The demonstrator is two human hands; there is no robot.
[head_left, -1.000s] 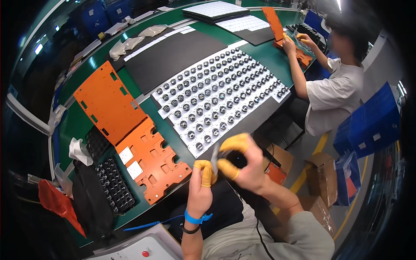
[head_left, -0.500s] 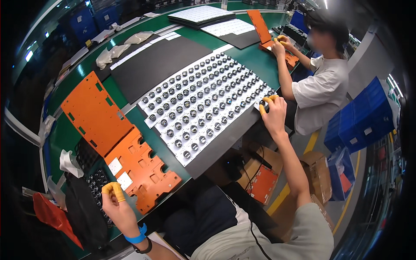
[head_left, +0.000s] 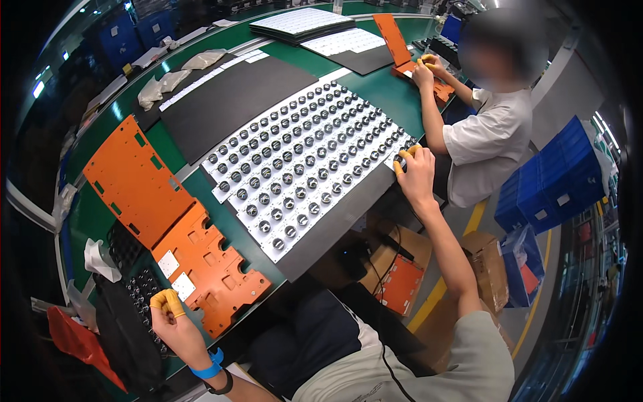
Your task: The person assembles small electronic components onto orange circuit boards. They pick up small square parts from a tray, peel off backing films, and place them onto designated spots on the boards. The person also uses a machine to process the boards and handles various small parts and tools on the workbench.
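My right hand (head_left: 418, 175), in yellow finger cots, is closed at the right corner of a large array of white boards (head_left: 278, 252). Its fingertips pinch a black round part on a small white plate (head_left: 395, 161), partly covered by the fingers. Rows of similar black round parts (head_left: 287, 179) stand on the boards, which lie on a black sheet (head_left: 321, 242). My left hand (head_left: 175, 329), also in yellow finger cots, is curled closed beside an orange fixture (head_left: 214, 268); whatever it holds is hidden. Two white square plates (head_left: 183, 286) sit in that fixture, its orange lid (head_left: 137, 181) swung back.
Left of the fixture is a black tray of small round parts (head_left: 142, 295). Black sheets (head_left: 234, 100) and plastic bags (head_left: 161, 87) lie farther back. A co-worker (head_left: 489, 127) at right handles another orange fixture (head_left: 395, 43). Blue bins (head_left: 552, 181) and cardboard boxes (head_left: 485, 268) stand on the floor.
The whole view has shifted slightly, moving the scene a little leftward. My right hand stays at the array's right corner, and my left hand remains curled by the fixture.
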